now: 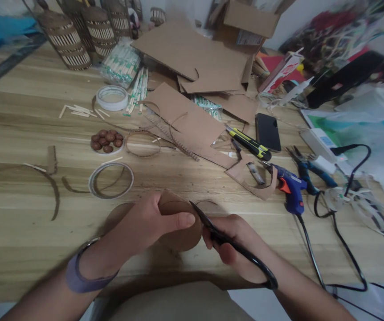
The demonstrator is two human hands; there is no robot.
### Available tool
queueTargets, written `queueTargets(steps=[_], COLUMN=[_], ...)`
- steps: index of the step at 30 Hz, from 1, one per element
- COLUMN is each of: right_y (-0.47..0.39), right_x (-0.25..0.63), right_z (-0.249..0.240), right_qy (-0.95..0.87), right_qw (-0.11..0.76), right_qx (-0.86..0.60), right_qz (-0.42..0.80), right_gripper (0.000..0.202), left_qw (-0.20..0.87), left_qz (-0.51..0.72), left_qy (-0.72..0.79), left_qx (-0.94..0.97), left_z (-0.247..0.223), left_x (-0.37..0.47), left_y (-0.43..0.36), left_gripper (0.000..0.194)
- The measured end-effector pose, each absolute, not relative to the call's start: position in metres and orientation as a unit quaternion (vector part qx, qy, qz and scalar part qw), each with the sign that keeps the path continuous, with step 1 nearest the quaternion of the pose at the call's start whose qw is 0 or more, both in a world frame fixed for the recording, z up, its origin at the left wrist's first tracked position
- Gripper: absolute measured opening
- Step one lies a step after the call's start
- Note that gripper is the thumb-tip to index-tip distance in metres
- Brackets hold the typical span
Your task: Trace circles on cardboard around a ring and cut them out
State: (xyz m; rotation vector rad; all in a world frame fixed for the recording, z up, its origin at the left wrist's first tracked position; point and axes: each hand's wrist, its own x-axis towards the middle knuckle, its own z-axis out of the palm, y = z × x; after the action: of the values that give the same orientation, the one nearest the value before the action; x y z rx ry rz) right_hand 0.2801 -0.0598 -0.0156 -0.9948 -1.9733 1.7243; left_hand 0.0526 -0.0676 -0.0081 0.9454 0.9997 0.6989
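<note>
A brown cardboard piece (181, 238) with a rounded edge is held low over the front of the wooden table, my left hand (152, 223) gripping it with the thumb on top. My right hand (230, 243) is closed round black-handled scissors (218, 234), whose blades point up and left at the cardboard's right edge. The lower blade is hidden behind the cardboard. Left of the hands lie a white tape ring (91, 180) and curved cardboard strips (56, 196).
Nuts in a round dish (107, 141), a tape roll (112, 98) and cardboard sheets (185, 116) lie beyond the hands. To the right are a yellow-black cutter (250, 143), a phone (267, 131), a blue glue gun (292, 189), pliers (312, 171) and black cables (308, 249).
</note>
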Motion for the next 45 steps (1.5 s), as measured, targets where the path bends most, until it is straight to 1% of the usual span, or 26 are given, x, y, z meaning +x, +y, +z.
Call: queueTargets(steps=[3, 8, 14, 17, 23, 27, 36, 39, 42, 45], right_y=[-0.060, -0.061, -0.060, -0.059, -0.060, -0.061, -0.062, -0.062, -0.065, -0.069], right_x=[0.279, 0.277, 0.280, 0.280, 0.278, 0.277, 0.280, 0.277, 0.277, 0.277], right_z=[-0.012, -0.006, -0.014, -0.016, -0.013, -0.011, -0.017, -0.019, -0.026, -0.034], right_qy=[-0.690, -0.684, -0.697, -0.697, -0.695, -0.683, -0.700, -0.713, -0.728, -0.737], right_qw=[0.160, 0.142, 0.158, 0.155, 0.156, 0.152, 0.159, 0.183, 0.222, 0.222], right_qx=[-0.358, -0.375, -0.346, -0.348, -0.345, -0.367, -0.347, -0.351, -0.380, -0.415], right_qz=[0.608, 0.610, 0.607, 0.607, 0.611, 0.613, 0.603, 0.579, 0.525, 0.485], right_gripper=[0.079, 0.082, 0.078, 0.078, 0.079, 0.080, 0.077, 0.080, 0.081, 0.080], left_qw=[0.715, 0.715, 0.711, 0.725, 0.729, 0.731, 0.735, 0.716, 0.688, 0.681], left_qz=[0.306, 0.302, 0.295, 0.308, 0.315, 0.317, 0.303, 0.304, 0.343, 0.372], left_qy=[0.457, 0.462, 0.468, 0.436, 0.432, 0.422, 0.419, 0.475, 0.531, 0.539], left_qx=[0.432, 0.429, 0.433, 0.436, 0.429, 0.433, 0.438, 0.412, 0.357, 0.329], left_z=[-0.009, -0.006, -0.009, -0.009, -0.007, -0.009, -0.009, -0.011, -0.012, -0.010], left_x=[0.051, 0.050, 0.049, 0.050, 0.051, 0.050, 0.047, 0.048, 0.050, 0.054], left_y=[-0.067, -0.066, -0.066, -0.065, -0.065, -0.065, -0.066, -0.067, -0.068, -0.068], left_gripper=[0.019, 0.018, 0.021, 0.019, 0.013, 0.014, 0.013, 0.018, 0.027, 0.027])
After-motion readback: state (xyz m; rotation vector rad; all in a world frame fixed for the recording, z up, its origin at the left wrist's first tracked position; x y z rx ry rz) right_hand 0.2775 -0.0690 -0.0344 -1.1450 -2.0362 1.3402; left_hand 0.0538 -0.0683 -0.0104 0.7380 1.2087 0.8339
